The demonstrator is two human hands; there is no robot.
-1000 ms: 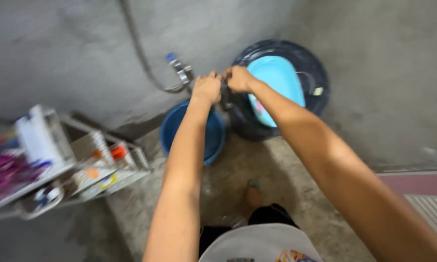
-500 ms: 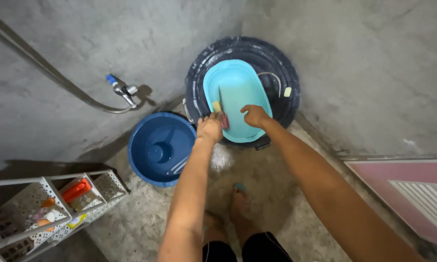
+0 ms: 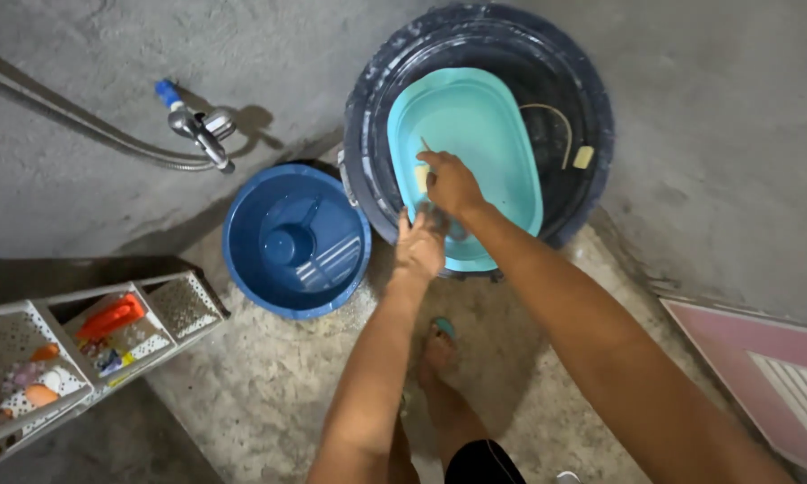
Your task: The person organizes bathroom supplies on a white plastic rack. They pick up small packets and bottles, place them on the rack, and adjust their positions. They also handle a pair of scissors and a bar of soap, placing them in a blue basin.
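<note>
My right hand (image 3: 453, 184) is over the near left part of a teal oval basin (image 3: 488, 125). Its fingers are closed on a small yellow item (image 3: 420, 176) with a thin stick poking out above it. The basin rests on top of a large dark round barrel (image 3: 367, 116). My left hand (image 3: 418, 246) is just below the right one at the basin's near rim, fingers stretched up towards it. A small blurred dark thing lies between the two hands.
A blue bucket (image 3: 242, 260) with water and a dipper (image 3: 289, 244) stands left of the barrel. A tap (image 3: 197, 125) with a hose (image 3: 81, 116) is on the concrete wall. A white rack (image 3: 188, 305) with bottles is at lower left. My feet (image 3: 435, 350) are on wet concrete; a pink panel (image 3: 762, 350) is at right.
The view tipped down and closer. My right hand moved left and now has the yellow item that was at my left hand; my left hand dropped a little towards me.
</note>
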